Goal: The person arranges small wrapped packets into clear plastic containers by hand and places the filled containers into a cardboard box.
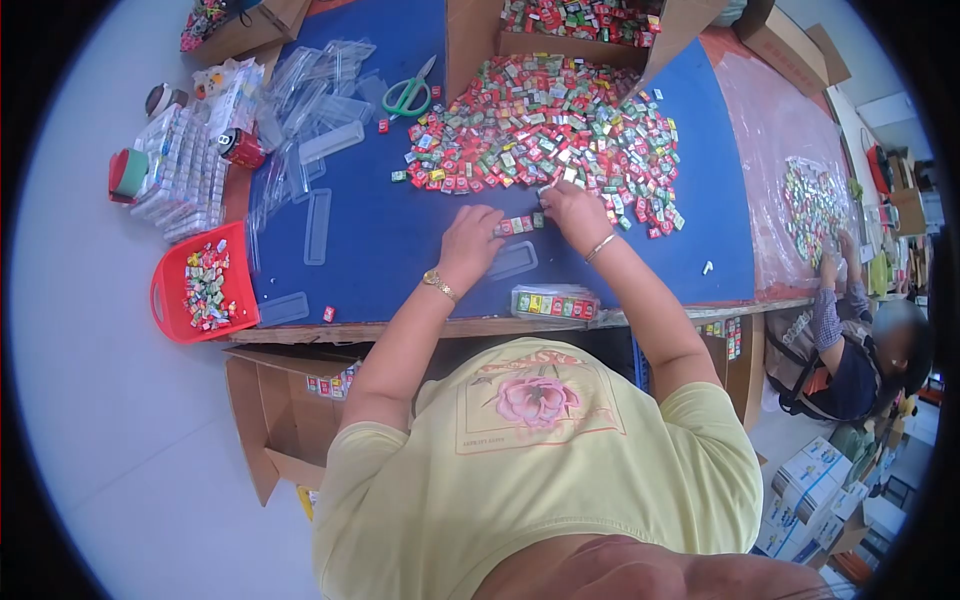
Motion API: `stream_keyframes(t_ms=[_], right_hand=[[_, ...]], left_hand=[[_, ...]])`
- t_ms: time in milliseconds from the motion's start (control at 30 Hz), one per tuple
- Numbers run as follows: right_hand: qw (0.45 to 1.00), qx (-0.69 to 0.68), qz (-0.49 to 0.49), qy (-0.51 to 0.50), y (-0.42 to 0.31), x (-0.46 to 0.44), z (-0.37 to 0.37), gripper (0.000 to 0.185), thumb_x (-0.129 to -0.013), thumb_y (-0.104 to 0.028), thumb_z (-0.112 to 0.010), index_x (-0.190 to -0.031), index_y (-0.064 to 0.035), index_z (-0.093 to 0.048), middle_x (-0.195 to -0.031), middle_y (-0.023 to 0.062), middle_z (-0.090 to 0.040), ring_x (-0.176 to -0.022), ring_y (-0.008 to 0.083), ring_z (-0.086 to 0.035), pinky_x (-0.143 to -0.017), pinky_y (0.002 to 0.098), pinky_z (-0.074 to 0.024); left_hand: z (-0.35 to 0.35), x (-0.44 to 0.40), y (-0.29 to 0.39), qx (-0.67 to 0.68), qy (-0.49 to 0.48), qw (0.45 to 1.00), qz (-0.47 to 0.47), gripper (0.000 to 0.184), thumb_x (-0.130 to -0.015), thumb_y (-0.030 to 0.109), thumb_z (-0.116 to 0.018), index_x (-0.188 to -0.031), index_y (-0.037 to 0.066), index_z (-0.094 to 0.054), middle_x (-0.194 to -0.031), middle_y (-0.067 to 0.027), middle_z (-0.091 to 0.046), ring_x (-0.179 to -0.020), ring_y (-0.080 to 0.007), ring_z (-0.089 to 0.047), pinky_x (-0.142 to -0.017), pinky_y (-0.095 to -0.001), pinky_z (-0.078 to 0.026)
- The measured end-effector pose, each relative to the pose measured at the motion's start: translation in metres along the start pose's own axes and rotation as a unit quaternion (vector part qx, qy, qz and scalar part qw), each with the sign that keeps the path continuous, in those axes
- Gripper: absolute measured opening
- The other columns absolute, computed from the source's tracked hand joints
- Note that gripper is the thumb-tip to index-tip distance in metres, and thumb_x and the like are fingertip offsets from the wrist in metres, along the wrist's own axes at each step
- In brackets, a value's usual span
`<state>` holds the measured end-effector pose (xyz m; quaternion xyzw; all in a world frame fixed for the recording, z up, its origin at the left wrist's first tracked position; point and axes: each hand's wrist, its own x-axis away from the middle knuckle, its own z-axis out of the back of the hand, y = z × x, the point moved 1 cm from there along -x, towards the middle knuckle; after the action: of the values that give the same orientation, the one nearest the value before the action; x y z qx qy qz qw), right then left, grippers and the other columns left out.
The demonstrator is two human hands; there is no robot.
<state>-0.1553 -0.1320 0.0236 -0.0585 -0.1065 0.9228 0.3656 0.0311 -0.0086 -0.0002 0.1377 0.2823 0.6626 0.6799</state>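
A short row of small red, white and green printed blocks lies on the blue table top between my hands. My left hand has its fingers closed against the row's left end. Just beyond the right end, my right hand is pinched at the near edge of a big loose pile of such blocks; what its fingertips hold is too small to make out. A clear plastic case lies flat below the row. Nearer my body is a clear case filled with a row of blocks.
An open cardboard box of blocks stands behind the pile. Green-handled scissors and empty clear cases lie left, beside a red scoop with blocks and stacked filled cases. At right, another person handles blocks.
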Motion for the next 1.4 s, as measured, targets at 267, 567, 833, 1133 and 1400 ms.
stream_keyframes(t_ms=[267, 567, 833, 1133, 1400], right_hand=[[0.996, 0.002, 0.038, 0.077, 0.009, 0.003, -0.018, 0.011, -0.09, -0.013, -0.061, -0.098, -0.0102, -0.068, -0.102, 0.0092, -0.063, -0.101, 0.0289, -0.067, -0.078, 0.0408, -0.0587], [0.998, 0.003, -0.043, -0.038, 0.007, 0.004, -0.011, 0.018, -0.086, -0.019, -0.07, -0.1, -0.0097, -0.066, -0.099, 0.0093, -0.066, -0.095, 0.0322, -0.068, -0.074, 0.0435, -0.0565], [0.995, -0.093, 0.032, -0.022, 0.004, 0.013, -0.014, 0.031, -0.08, -0.017, -0.078, -0.109, -0.0118, -0.068, -0.103, 0.0095, -0.066, -0.092, 0.0328, -0.069, -0.078, 0.0439, -0.0569], [0.986, -0.115, 0.109, -0.059, -0.024, 0.01, -0.002, 0.033, -0.079, -0.013, -0.079, -0.111, -0.0135, -0.071, -0.103, 0.0109, -0.064, -0.092, 0.0326, -0.069, -0.079, 0.0434, -0.0571], [0.98, -0.156, 0.086, -0.092, -0.038, 0.036, -0.021, 0.02, -0.079, -0.012, -0.077, -0.097, -0.0104, -0.07, -0.102, 0.0105, -0.063, -0.089, 0.0334, -0.069, -0.077, 0.044, -0.0569]], left_hand=[[-0.004, 0.002, -0.003, -0.001, 0.007, 1.0, 0.009, 0.04, -0.075, 0.01, -0.082, -0.114, 0.008, -0.072, -0.112, -0.0053, -0.064, -0.106, -0.0266, -0.06, -0.09, -0.0377, -0.053], [-0.002, 0.002, -0.001, 0.006, 0.004, 1.0, 0.007, 0.039, -0.075, 0.008, -0.082, -0.114, 0.007, -0.072, -0.112, -0.0058, -0.064, -0.106, -0.0272, -0.06, -0.09, -0.0384, -0.053], [-0.004, 0.003, 0.0, 0.008, 0.011, 1.0, -0.002, 0.037, -0.076, 0.006, -0.081, -0.112, 0.007, -0.072, -0.11, -0.0072, -0.065, -0.105, -0.0289, -0.06, -0.09, -0.0395, -0.053], [0.026, 0.02, 0.004, 0.018, 0.016, 1.0, 0.004, 0.034, -0.076, 0.005, -0.08, -0.109, 0.006, -0.072, -0.105, -0.0101, -0.066, -0.1, -0.0311, -0.062, -0.088, -0.0403, -0.053], [0.026, 0.078, 0.006, 0.034, 0.046, 0.998, 0.031, 0.031, -0.077, 0.008, -0.078, -0.107, 0.009, -0.072, -0.111, -0.0079, -0.067, -0.103, -0.0306, -0.062, -0.086, -0.0403, -0.054]])
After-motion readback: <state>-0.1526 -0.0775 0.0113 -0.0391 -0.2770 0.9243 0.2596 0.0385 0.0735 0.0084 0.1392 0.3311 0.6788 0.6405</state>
